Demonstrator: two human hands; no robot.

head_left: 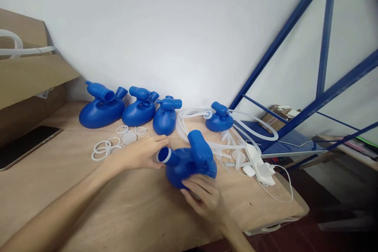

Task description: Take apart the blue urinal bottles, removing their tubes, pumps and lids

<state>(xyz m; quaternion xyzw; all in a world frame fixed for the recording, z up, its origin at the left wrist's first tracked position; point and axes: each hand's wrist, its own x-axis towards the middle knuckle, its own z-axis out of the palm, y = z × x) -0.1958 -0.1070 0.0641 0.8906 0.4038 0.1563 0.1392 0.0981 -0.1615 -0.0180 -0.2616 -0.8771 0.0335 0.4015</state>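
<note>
A blue plastic vessel (191,161) with a round spout and a top neck lies on the wooden table (59,181) near its front. My left hand (141,152) pinches the white-rimmed spout opening at the vessel's left end. My right hand (206,197) cups the vessel's underside from the near side, fingers curled against it. Several white rings (103,147) lie to the left of my left hand.
Three blue vessels (102,106) stand in a row by the wall, with a smaller blue one (219,118) among coiled clear tubing (245,134). White chargers (264,171) sit near the right edge. A cardboard box (26,78) and a dark tablet (23,145) are at left. A blue metal frame (321,94) rises at right.
</note>
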